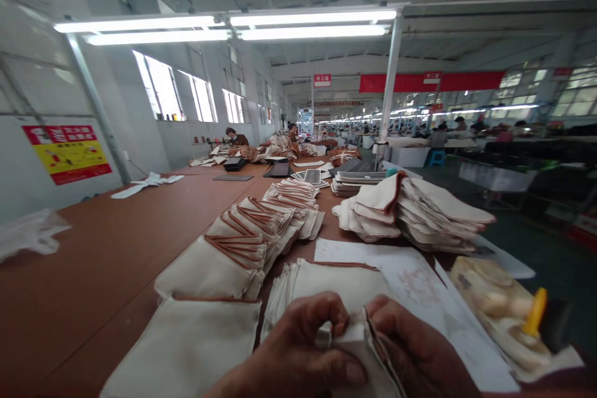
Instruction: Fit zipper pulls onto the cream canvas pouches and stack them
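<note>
My left hand [305, 348] pinches one edge of an off-white fabric piece [357, 348] at the bottom centre. Closed on the opposite edge of the same piece is my right hand [410, 342], where a dark seam runs downward. Part of the piece is cut off by the lower frame edge. Just beyond the hands lies a stack of off-white fabric panels [336, 280] with a brown-trimmed top edge. To the left, a long row of similar brown-edged panels [219, 264] overlaps along the table, with one panel [186, 336] flat at the near end.
A brown table [116, 267] stretches away. White paper [401, 273] lies at right beside a stained container [494, 298] and a yellow-handled tool [535, 314]. More fabric stacks [433, 211] stand behind. Clear plastic [32, 233] lies far left. Other people sit in the background.
</note>
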A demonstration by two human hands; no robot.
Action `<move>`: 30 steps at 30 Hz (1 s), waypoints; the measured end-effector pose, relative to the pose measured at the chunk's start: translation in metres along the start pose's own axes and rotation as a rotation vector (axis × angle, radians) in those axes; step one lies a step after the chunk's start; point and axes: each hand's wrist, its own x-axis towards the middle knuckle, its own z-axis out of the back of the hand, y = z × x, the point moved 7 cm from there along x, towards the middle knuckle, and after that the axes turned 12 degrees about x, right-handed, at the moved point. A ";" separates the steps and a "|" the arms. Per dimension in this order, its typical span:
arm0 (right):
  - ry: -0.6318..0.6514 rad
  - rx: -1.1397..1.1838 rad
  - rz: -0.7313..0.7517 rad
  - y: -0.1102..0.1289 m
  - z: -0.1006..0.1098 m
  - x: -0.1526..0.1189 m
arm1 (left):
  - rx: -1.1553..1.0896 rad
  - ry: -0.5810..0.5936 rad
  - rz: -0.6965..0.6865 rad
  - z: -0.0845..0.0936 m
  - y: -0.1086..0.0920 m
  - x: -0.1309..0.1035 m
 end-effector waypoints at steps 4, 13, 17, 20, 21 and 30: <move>0.101 0.053 -0.155 0.007 0.018 0.007 | 0.205 0.229 0.148 0.009 -0.017 0.001; 0.305 -0.186 -0.058 -0.002 0.006 -0.004 | 0.383 0.402 0.309 -0.004 0.034 0.004; 0.320 -0.215 -0.077 -0.010 0.001 -0.010 | 0.389 0.309 0.267 -0.007 0.041 0.004; 0.324 -0.401 0.031 -0.011 -0.003 -0.013 | 0.268 0.232 0.215 -0.012 0.037 0.006; 0.327 -0.487 0.111 -0.008 -0.006 -0.014 | 0.230 0.209 0.213 -0.013 0.038 0.007; 0.383 -0.630 0.264 -0.002 -0.014 -0.022 | 0.023 0.177 0.339 -0.019 0.049 0.007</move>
